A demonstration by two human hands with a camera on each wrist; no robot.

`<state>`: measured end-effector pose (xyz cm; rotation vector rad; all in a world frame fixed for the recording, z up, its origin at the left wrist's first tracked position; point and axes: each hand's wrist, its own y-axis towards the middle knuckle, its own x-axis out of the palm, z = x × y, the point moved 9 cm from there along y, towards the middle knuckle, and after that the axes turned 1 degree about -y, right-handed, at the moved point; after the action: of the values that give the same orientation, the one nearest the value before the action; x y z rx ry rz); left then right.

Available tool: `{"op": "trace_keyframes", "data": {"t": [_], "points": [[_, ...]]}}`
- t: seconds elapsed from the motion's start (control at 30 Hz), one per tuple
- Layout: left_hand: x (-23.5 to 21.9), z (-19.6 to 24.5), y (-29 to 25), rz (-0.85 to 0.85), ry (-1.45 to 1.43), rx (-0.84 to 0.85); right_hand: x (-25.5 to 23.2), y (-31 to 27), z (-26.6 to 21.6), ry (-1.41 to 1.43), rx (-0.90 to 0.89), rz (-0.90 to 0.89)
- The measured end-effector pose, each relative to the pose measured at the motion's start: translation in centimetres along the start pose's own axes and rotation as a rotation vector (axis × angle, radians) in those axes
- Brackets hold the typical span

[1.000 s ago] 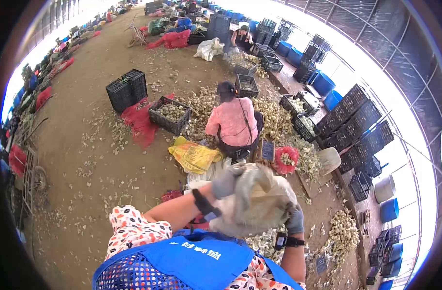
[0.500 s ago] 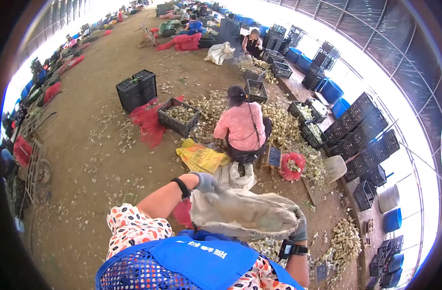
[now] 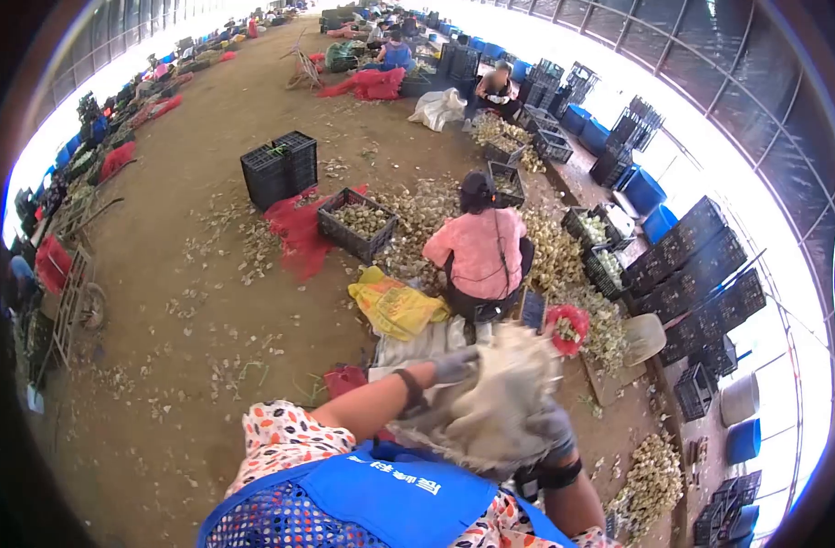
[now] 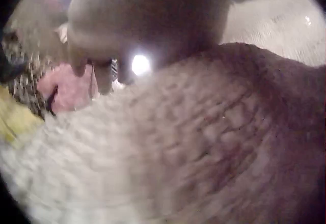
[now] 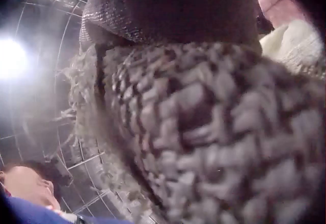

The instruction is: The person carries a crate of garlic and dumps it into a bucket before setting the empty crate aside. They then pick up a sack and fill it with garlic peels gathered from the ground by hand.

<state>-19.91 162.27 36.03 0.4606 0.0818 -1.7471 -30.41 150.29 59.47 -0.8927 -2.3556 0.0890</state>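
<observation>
A pale woven sack (image 3: 500, 397), blurred and bunched up, is held in front of the blue apron in the head view. My gloved left hand (image 3: 454, 367) grips its upper left edge. At its right edge my gloved right hand (image 3: 553, 431) grips the cloth. The sack's weave (image 4: 153, 147) fills most of the left wrist view, below the blurred glove. In the right wrist view the coarse weave (image 5: 219, 127) and a frayed edge lie close under the dark glove. Most fingertips are hidden by cloth.
A crouching person in a pink top (image 3: 486, 251) is just ahead, beside a yellow bag (image 3: 395, 306). Garlic-like bulbs lie in piles (image 3: 650, 484), and a black crate (image 3: 358, 224) holds more. Stacked crates (image 3: 687, 265) stand at the right.
The sack was bunched, then spread wide between both hands, and is now bunched up again and raised higher. The hands have come closer together. The view has shifted so the surroundings sit further right.
</observation>
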Motion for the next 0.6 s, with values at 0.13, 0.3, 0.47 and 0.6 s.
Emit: {"op": "trace_keyframes", "data": {"t": [0.13, 0.3, 0.47, 0.6], "points": [[-0.5, 7.5, -3.6, -0.207, -0.972, -0.47, -11.6, -3.9, -3.3, 0.117, -0.524, 0.374], [-3.3, 4.6, -6.1, -0.193, -1.111, -0.643, -16.5, -6.9, -5.2, 0.059, -0.703, 0.486], [-7.6, 7.6, -2.5, 0.098, -0.659, -0.22, -18.4, -5.9, -3.2, 0.12, -0.59, 0.59], [-5.4, 17.0, 0.2, -0.02, -0.125, 0.126, -12.3, -1.7, -0.8, 0.189, -0.315, 0.493]]}}
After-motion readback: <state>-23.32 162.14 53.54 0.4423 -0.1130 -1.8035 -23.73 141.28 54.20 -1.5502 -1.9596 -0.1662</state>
